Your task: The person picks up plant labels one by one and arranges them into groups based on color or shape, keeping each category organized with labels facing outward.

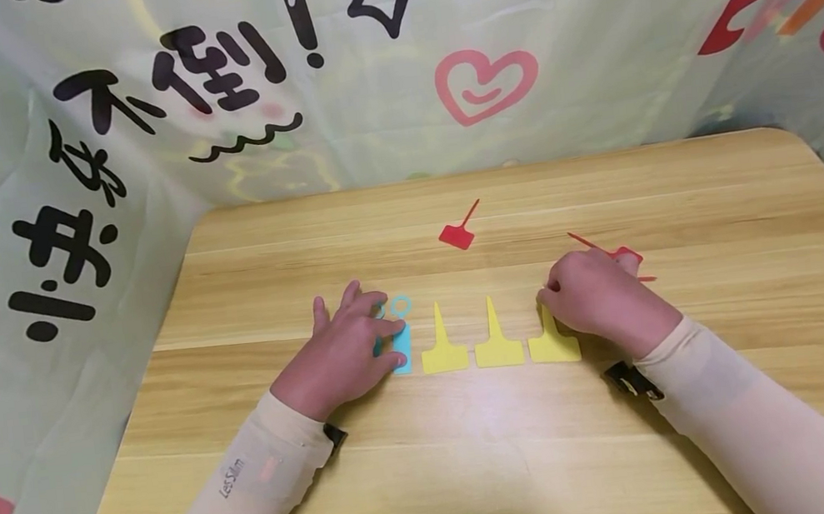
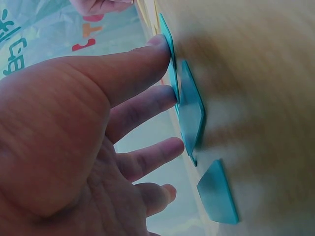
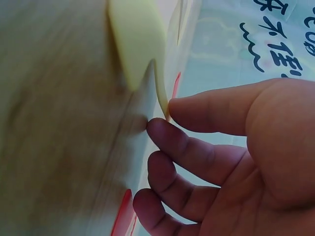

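My left hand (image 1: 335, 357) lies over the blue tags, its thumb and index fingertip resting on a rectangular blue tag (image 1: 402, 343) topped by a ring (image 1: 401, 306). In the left wrist view its fingers are extended, and another blue tag (image 2: 192, 113) and a blue piece (image 2: 219, 196) show beside them. My right hand (image 1: 608, 299) pinches the narrow tip of a T-shaped yellow plant label (image 1: 553, 349) between thumb and index finger; the wide end (image 3: 140, 37) shows in the right wrist view. Two similar labels, a middle one (image 1: 499, 353) and a left one (image 1: 444, 359), lie alongside.
A red paddle-shaped tag (image 1: 458, 236) lies farther back on the wooden table (image 1: 478, 459). More red tags (image 1: 628, 253) are partly covered by my right hand. A printed cloth (image 1: 366, 103) hangs behind the table and along its left side.
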Demonstrator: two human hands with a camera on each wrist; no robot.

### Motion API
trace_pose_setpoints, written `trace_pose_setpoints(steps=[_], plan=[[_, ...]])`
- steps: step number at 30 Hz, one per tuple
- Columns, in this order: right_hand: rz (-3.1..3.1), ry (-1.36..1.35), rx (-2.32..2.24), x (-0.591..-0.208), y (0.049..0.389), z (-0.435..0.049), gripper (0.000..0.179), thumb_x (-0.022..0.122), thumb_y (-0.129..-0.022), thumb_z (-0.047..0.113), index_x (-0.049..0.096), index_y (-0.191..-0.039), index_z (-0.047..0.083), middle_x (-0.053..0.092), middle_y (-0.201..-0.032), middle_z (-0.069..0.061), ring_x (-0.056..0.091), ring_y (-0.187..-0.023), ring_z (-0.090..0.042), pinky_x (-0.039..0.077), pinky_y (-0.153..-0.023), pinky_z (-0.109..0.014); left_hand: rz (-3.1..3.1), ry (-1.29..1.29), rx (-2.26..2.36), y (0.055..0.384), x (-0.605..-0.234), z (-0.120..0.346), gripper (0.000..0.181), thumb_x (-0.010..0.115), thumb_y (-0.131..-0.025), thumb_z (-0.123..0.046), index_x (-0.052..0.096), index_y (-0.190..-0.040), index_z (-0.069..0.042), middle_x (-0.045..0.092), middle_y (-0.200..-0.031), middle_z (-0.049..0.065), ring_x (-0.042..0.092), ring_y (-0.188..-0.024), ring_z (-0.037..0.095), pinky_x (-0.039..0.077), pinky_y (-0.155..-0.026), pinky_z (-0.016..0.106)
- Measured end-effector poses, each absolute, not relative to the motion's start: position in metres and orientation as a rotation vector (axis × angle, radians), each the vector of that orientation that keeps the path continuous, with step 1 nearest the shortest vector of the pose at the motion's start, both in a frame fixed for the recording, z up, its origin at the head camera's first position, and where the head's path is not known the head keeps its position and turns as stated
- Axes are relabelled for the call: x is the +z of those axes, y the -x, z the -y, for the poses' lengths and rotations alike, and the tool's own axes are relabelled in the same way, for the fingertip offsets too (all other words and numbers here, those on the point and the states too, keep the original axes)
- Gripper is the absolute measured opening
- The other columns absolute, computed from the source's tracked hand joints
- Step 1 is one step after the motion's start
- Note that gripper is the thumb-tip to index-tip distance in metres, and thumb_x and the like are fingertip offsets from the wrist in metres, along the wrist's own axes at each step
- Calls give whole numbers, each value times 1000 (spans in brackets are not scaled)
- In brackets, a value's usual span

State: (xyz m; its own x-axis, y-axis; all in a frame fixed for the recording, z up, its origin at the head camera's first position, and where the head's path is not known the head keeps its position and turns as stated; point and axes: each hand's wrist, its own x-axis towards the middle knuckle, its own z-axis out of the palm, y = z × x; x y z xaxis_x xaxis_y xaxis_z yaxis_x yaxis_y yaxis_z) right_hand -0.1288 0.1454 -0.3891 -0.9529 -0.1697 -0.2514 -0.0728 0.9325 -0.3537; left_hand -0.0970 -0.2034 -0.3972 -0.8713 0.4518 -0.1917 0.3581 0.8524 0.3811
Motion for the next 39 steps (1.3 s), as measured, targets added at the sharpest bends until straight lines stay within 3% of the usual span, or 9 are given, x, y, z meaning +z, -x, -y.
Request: trace_pose_setpoints(steps=[13,19,24,26,29,32,35,37,39], plan=[[-2820,198,-536,-383,128,-151,47,55,-99,19,47,-53,18,38,-52,4,46,-60,-24,26,-83,-56,-2780,-674,423,95,-394,202,44,86,-101,-34,78,-142,-19,49,-167,15,20,-167,49,6,-118,90],[-2847,268,-541,-375,137,-167,51,61,-108,30,50,-60,19,42,-60,3,46,-68,-25,26,-78,-53,-2779,-685,412,96,-394,202,44,84,-102,-34,77,-143,-18,49,-167,15,20,-167,48,8,-118,91],[-2841,327,-589,-371,148,-161,30,69,-107,30,83,-85,14,69,-80,-1,62,-87,-32,31,-82,-58,-2767,-670,431,96,-396,201,42,83,-103,-34,77,-143,-20,48,-168,15,19,-168,49,7,-118,91],[-2838,358,-589,-368,156,-153,24,71,-106,29,88,-106,12,79,-98,-5,64,-104,-39,33,-85,-60,-2763,-666,441,96,-396,202,40,82,-103,-33,78,-141,-21,48,-168,15,18,-168,49,5,-118,91],[-2842,407,-573,-362,172,-139,23,75,-106,27,87,-117,10,81,-115,-9,62,-117,-45,33,-89,-61,-2756,-666,458,96,-397,202,38,82,-104,-33,79,-140,-21,48,-168,15,17,-168,49,3,-118,90],[-2839,394,-541,-357,193,-123,21,75,-106,25,86,-95,10,78,-91,-6,63,-99,-38,31,-93,-60,-2754,-658,467,96,-398,202,38,82,-104,-34,79,-140,-22,48,-168,14,16,-168,49,2,-119,90],[-2805,298,-526,-356,215,-107,44,70,-107,26,65,-65,11,52,-60,0,53,-69,-26,30,-100,-64,-2754,-652,473,96,-398,203,41,82,-103,-34,78,-142,-21,48,-169,14,16,-168,49,1,-119,90],[-2764,213,-522,-358,228,-96,50,67,-106,30,51,-62,13,39,-57,2,46,-63,-24,27,-109,-73,-2755,-647,474,96,-398,203,42,83,-103,-35,78,-142,-21,48,-169,13,16,-168,49,1,-119,89],[-2714,141,-540,-359,239,-85,46,65,-105,29,51,-65,13,39,-57,2,48,-66,-25,19,-116,-81,-2756,-643,478,96,-397,204,42,84,-102,-34,78,-142,-21,48,-168,13,16,-168,48,1,-119,89]])
